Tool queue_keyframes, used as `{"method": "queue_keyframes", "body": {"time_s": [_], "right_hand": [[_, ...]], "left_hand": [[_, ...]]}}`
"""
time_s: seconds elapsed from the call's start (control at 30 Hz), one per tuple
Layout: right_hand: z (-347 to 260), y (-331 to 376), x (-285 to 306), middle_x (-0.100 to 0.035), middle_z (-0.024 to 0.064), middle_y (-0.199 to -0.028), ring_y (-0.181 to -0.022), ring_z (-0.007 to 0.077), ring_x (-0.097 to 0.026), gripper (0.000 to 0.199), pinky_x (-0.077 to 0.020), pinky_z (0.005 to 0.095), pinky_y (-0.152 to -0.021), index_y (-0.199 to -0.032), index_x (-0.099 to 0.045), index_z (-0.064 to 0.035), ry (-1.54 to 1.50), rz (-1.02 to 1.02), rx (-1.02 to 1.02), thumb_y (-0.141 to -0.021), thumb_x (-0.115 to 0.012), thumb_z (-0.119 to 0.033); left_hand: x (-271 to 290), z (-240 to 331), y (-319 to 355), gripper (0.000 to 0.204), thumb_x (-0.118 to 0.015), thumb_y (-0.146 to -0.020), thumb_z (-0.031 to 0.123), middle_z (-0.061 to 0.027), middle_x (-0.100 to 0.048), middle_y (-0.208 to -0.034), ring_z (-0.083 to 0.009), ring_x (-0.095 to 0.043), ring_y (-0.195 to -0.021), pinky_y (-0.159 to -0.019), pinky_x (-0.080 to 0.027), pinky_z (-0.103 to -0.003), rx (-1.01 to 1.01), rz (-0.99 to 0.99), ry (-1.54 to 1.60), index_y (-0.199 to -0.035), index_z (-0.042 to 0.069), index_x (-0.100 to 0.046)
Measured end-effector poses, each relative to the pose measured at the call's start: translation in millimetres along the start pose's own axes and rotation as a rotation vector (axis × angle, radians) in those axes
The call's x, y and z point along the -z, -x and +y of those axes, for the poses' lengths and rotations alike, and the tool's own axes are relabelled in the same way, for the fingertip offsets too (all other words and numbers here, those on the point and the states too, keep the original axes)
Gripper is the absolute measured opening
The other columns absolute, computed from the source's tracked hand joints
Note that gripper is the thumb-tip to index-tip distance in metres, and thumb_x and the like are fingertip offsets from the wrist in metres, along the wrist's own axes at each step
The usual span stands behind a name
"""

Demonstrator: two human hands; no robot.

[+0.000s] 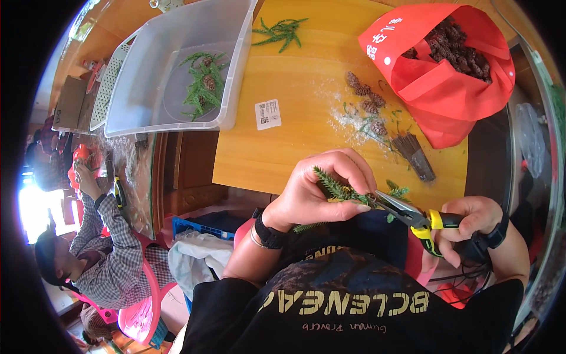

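Nearest the camera is the person's chest in a black shirt (354,307) with yellow lettering, filling the lower middle of the head view. Just above it the left hand (321,192), a black band on its wrist, is curled shut around a green sprig (336,190), thumb and fingers pinched together on its stem so the needles stick out to the left and below the palm. The right hand (469,227), also wearing a dark wrist strap, is wrapped closed around the yellow and black handles of pliers (413,217). The pliers' metal nose points left and meets the sprig just beside the left fingertips; whether the tips are fully together cannot be told. Both hands hang over the near edge of a wooden table (295,130). On the table beyond them lie a dark bundle of sticks (415,154), a few pine cones (368,103) among white dust, a small white label (267,114) and a loose sprig at the far edge. A red bag (448,88) full of cones sits at the right. A clear plastic bin (177,71) at the left holds finished sprigs with cones. Far left, another person (106,248) in a checked shirt sits on a pink chair.
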State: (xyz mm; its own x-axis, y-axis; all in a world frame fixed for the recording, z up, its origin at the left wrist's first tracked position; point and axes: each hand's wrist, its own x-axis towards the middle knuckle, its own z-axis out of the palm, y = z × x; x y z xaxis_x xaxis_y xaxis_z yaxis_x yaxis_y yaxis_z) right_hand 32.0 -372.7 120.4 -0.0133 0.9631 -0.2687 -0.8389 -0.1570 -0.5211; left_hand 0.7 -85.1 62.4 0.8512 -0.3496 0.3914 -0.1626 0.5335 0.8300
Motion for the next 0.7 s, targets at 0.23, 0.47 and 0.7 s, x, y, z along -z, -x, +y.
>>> {"method": "queue_keyframes", "body": {"time_s": [0.23, 0.47, 0.7], "right_hand": [[0, 3, -8, -0.064, 0.0174, -0.081, -0.110, 0.0405, -0.050, 0.030, -0.0358, 0.0466, -0.095, -0.061, -0.047, -0.0047, 0.076, 0.064, 0.023, -0.087, -0.050, -0.019], [4, -3, -11, -0.063, 0.0175, -0.083, -0.110, 0.0405, -0.049, 0.031, -0.0347, 0.0482, -0.095, -0.061, -0.047, -0.0055, -0.010, -0.054, 0.043, -0.085, -0.052, -0.024], [-10, -10, -29, -0.064, 0.0140, -0.079, -0.098, 0.0339, -0.055, 0.026, -0.0405, 0.0430, -0.087, -0.065, -0.056, -0.0024, 0.453, 0.051, 0.104, -0.080, -0.060, -0.024]], "left_hand": [[0, 4, -1, 0.018, -0.071, -0.070, -0.002, -0.0154, -0.057, -0.081, -0.0273, -0.062, -0.077, -0.067, -0.051, -0.036, -0.046, -0.004, -0.016, -0.079, 0.004, -0.056], [-7, 10, -4, 0.016, -0.072, -0.071, 0.001, -0.0158, -0.056, -0.080, -0.0286, -0.061, -0.073, -0.066, -0.051, -0.041, -0.121, -0.025, -0.002, -0.079, 0.003, -0.057], [-9, 12, -3, 0.020, -0.071, -0.072, 0.003, -0.0131, -0.053, -0.078, -0.0239, -0.056, -0.067, -0.061, -0.048, -0.038, -0.155, 0.111, 0.157, -0.080, 0.005, -0.053]]}}
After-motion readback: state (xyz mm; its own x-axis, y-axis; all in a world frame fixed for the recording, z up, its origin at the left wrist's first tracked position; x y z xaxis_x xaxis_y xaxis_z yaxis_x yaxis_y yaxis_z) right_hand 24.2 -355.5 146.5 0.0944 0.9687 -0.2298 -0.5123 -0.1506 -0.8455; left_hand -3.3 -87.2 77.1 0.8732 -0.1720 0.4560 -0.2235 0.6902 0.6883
